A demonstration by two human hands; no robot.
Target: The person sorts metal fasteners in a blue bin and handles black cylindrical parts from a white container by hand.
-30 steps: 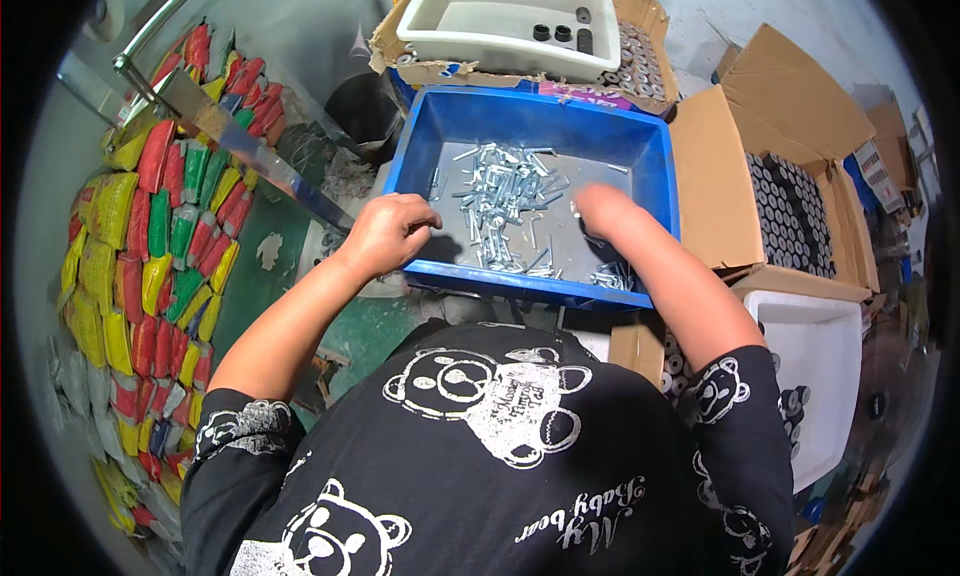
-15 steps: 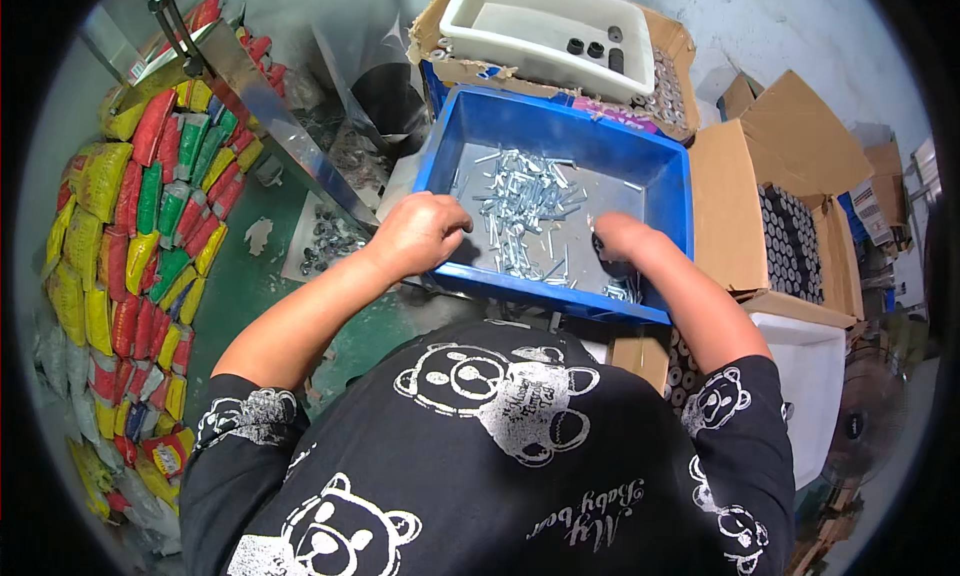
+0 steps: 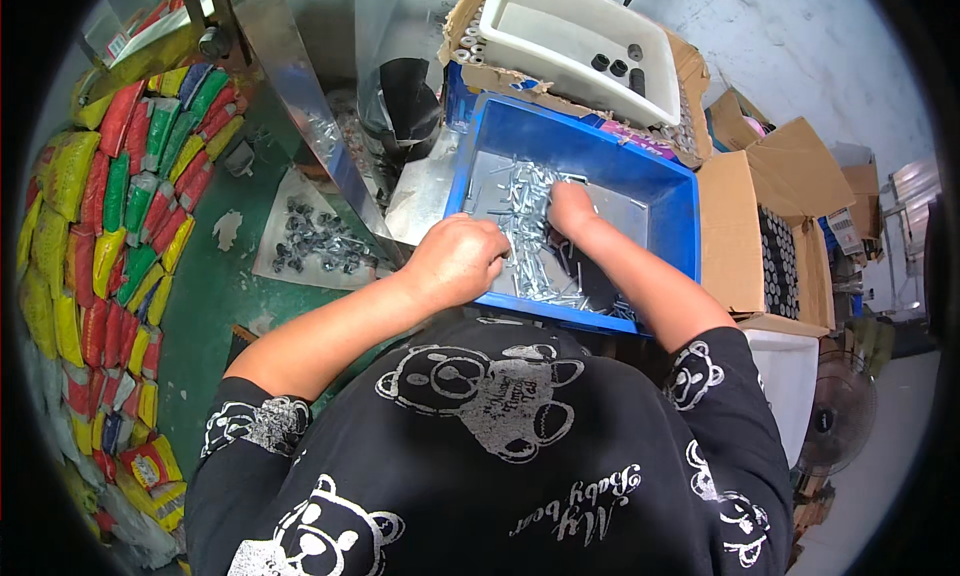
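A blue plastic bin (image 3: 640, 161) holds a heap of silvery screws (image 3: 528, 201), with a longer spread of them toward the near wall. My right hand (image 3: 572, 211) reaches into the bin and touches the heap, its fingers curled and pointing down among the screws. What those fingertips grip is hidden. Over the bin's near left wall is my left hand (image 3: 458, 260), fingers bent and closed beside the screws; anything inside them is too small or covered to make out.
Behind the bin, a white tray (image 3: 560, 41) holds several black cylinders. An open cardboard box (image 3: 722, 236) of dark round parts stands at right, above a white tub (image 3: 785, 376). At left, a metal plate edge (image 3: 320, 126) slants past small black parts on a sheet (image 3: 300, 241); coloured bags (image 3: 110, 236) are stacked beyond.
My right hand has moved left from the bin's right side to the screw heap. My left hand stays near the left wall, still closed. The whole view has shifted slightly.
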